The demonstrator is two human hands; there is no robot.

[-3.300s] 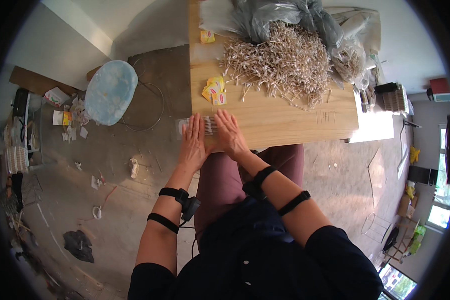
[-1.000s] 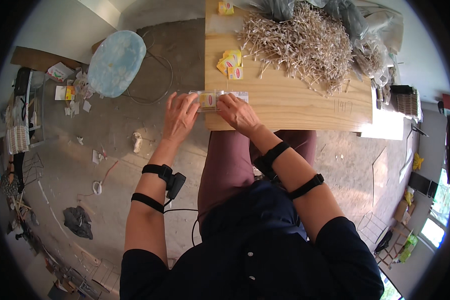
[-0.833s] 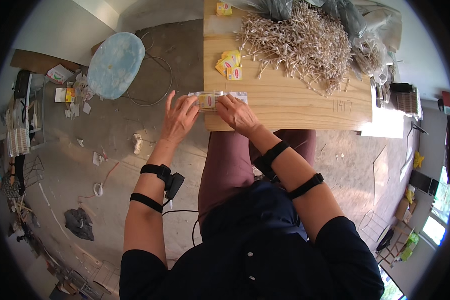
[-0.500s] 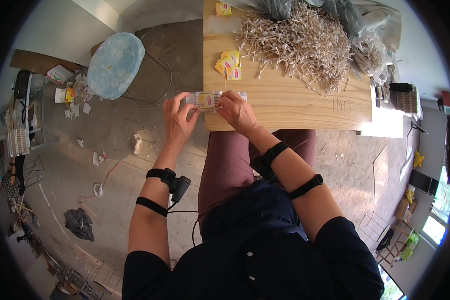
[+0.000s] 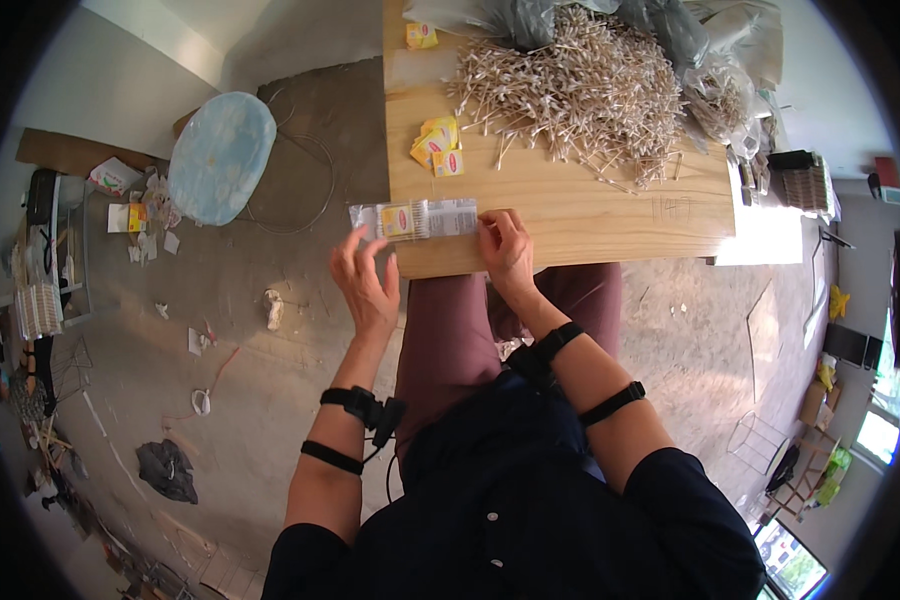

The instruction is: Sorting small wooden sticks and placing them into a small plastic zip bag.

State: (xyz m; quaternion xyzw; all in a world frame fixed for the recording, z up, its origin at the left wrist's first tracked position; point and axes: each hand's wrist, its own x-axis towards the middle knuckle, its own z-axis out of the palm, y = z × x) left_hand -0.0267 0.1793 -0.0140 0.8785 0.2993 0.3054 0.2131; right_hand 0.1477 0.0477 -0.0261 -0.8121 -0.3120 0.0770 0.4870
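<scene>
A clear plastic packet of cotton swabs with a yellow card inside lies at the table's front left corner. Its left end sticks out past the table edge, while its flat printed tail reaches to the right. My right hand has its fingers closed at the tip of that tail. Just below the packet's left end is my left hand, thumb and fingers apart and holding nothing. A big heap of loose cotton swabs spreads over the far side of the table. Several yellow cards lie in a small pile beyond the packet.
The wooden table ends just before my knees. Grey plastic bags and a clear bag of swabs edge the heap. Another yellow card lies farther back. A blue padded stool stands left of the table, near paper scraps on the floor.
My left hand has let go of the packet and drawn back from it. My right hand has slid from the packet's middle to its right end, uncovering the tail.
</scene>
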